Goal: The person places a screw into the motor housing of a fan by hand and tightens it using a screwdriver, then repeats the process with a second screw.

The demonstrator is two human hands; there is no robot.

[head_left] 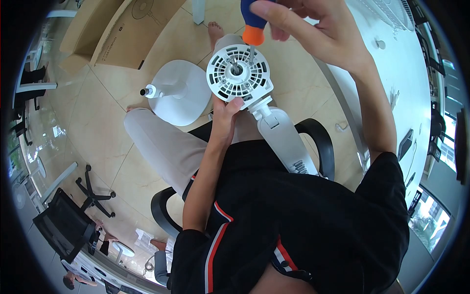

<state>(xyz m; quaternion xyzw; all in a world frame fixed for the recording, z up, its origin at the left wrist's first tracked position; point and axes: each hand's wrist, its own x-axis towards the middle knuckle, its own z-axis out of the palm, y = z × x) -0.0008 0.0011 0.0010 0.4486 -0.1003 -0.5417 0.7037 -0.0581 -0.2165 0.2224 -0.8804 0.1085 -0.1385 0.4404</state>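
A white fan motor housing (225, 91) with a slotted round face and a metal shaft at its centre is held up over my lap. My left hand (226, 115) grips its lower edge, thumb on the front and the other fingers mostly hidden behind. From the housing a white neck and control body (283, 134) with small buttons runs down to my lap. My right hand (318, 29) has its thumb and fingers around the handle of a screwdriver (253, 35), blue with an orange collar. The screwdriver's shank points down at the upper right of the slotted face.
On the floor ahead stands a white round fan base (178, 105) with a short post. An open cardboard box (132, 36) lies beyond it. To the right is a white table (391, 68) with a wire fan grille (389, 14). Black armrests (320, 147) flank me.
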